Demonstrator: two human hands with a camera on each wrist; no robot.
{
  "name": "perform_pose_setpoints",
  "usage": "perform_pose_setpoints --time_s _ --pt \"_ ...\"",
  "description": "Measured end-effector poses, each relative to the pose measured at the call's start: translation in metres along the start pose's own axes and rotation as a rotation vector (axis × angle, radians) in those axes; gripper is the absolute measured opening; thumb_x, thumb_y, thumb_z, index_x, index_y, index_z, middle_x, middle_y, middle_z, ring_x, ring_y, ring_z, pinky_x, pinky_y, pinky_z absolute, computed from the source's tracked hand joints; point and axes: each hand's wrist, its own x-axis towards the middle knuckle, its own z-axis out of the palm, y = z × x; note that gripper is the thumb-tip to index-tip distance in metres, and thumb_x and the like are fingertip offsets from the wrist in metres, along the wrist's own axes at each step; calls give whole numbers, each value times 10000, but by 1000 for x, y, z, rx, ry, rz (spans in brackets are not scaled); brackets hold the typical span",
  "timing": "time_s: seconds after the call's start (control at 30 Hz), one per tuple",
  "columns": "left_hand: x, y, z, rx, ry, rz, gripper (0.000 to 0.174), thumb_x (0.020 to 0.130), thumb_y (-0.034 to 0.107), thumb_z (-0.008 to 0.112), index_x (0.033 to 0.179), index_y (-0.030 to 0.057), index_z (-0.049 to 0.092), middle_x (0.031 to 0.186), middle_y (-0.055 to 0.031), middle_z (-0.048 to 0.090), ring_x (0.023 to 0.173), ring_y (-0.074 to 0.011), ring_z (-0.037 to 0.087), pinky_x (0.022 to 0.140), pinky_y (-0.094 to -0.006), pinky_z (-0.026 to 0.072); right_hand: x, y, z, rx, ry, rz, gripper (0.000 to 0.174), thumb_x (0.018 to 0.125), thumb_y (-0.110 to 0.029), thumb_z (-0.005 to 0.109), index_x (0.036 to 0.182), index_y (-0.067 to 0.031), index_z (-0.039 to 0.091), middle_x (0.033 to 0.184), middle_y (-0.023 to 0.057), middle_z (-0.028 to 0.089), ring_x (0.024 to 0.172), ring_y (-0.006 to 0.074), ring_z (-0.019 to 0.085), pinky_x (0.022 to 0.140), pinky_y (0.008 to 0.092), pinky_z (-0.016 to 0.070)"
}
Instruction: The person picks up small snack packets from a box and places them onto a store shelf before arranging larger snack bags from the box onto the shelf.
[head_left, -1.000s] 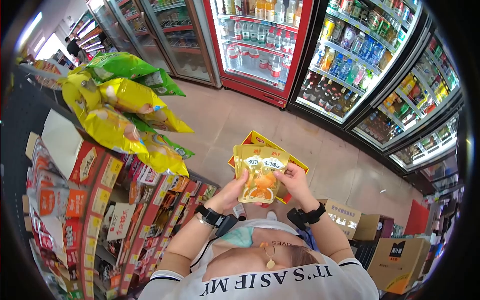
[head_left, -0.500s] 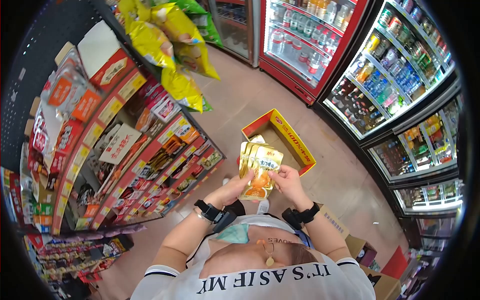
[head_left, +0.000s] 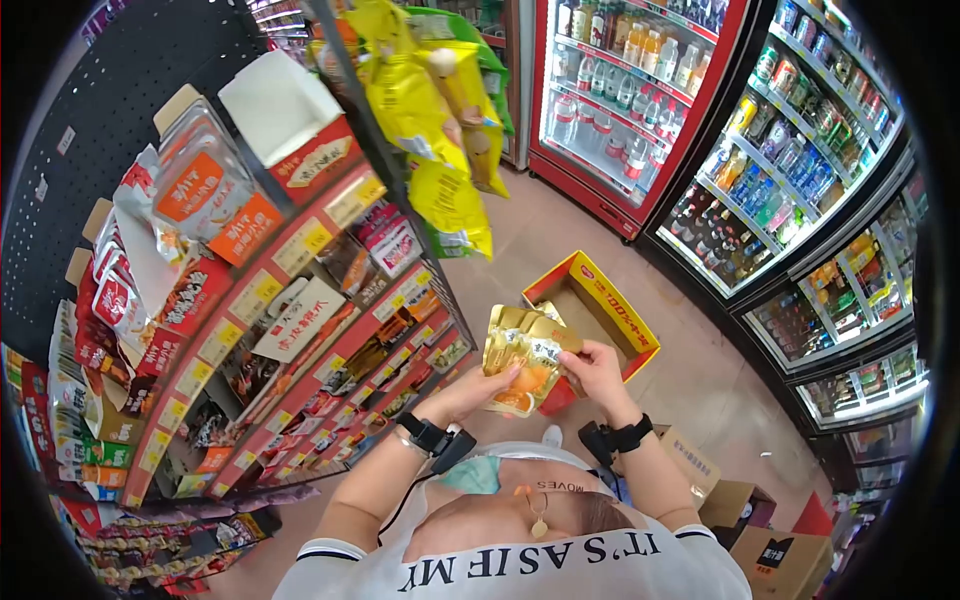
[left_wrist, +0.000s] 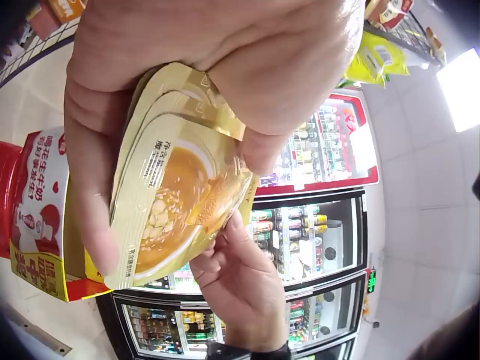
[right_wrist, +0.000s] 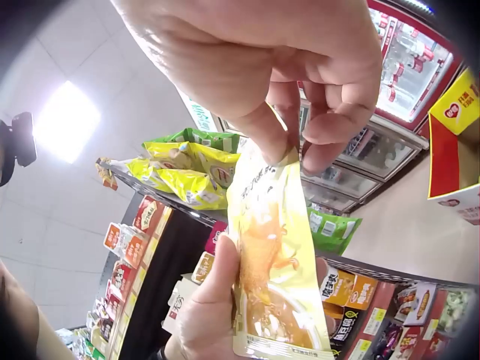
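Your left hand (head_left: pixel 468 392) fingers curl round three stacked gold packets (head_left: pixel 527 358). Your right hand (head_left: pixel 597 372) fingers pinch the packets' edge. One open box (head_left: pixel 612 300) lies just beyond your fingers.

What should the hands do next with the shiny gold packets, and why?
Probably move the gold packets a little leftward, toward the snack shelf. The left hand grips the stack's lower end and the right hand pinches an edge, so the hold looks firm. The packets are outside the yellow carton, and the shelf stands right beside them.
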Motion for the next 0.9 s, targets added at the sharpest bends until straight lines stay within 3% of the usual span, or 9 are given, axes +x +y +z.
perform_pose_setpoints --time_s 0.03,0.17,0.27,0.4,0.43,0.67,0.9 --pt "-10 7 -6 -47 4 -7 442 889 287 558 1232 28 459 1119 -102 581 961 -196 604 693 -320 553 -1 2 10 122 2 94 170 829 -100 635 944 21 603 732 0 596 590 33 519 526 163 412" --pt "-34 8 -36 43 -13 89 406 869 231 592 1204 23 494 1118 -103 580 959 -197 604 713 -318 551 8 8 40 100 24 97 145 822 -142 655 857 -26 573 602 -17 557 479 28 498 410 162 365" --pt "-43 4 -53 20 -30 103 406 864 215 600 1205 23 492 1106 -95 583 956 -192 601 717 -315 551 9 -6 55 12 -45 161 145 838 -131 632 901 -15 571 670 8 586 475 43 519 423 158 385" --pt "-59 6 -63 -10 -20 100 388 871 174 578 1224 55 471 1113 -55 576 966 -154 585 669 -292 549 9 -39 83 109 -136 98 204 832 -136 637 939 9 542 656 2 568 453 44 517 387 164 376" --pt "-65 7 -65 33 -29 129 392 887 223 564 1215 27 475 1128 -84 567 969 -176 588 731 -310 544 7 -49 90 106 -144 92 204 832 -136 637 939 9 542 656 2 568 453 44 517 387 164 376" --pt "-101 16 -72 161 -43 117 415 910 270 527 1248 43 443 1161 -66 546 1031 -145 550 742 -286 530 7 -84 118 -96 -255 87 200 818 -145 653 925 15 601 653 3 573 429 34 470 382 174 361" --pt "-118 22 -91 56 -125 228 416 946 253 444 1283 18 375 1168 -137 542 997 -233 590 727 -310 544 4 -133 138 -255 -181 -118 155 821 -121 640 885 18 612 617 -5 551 433 30 432 394 191 339"
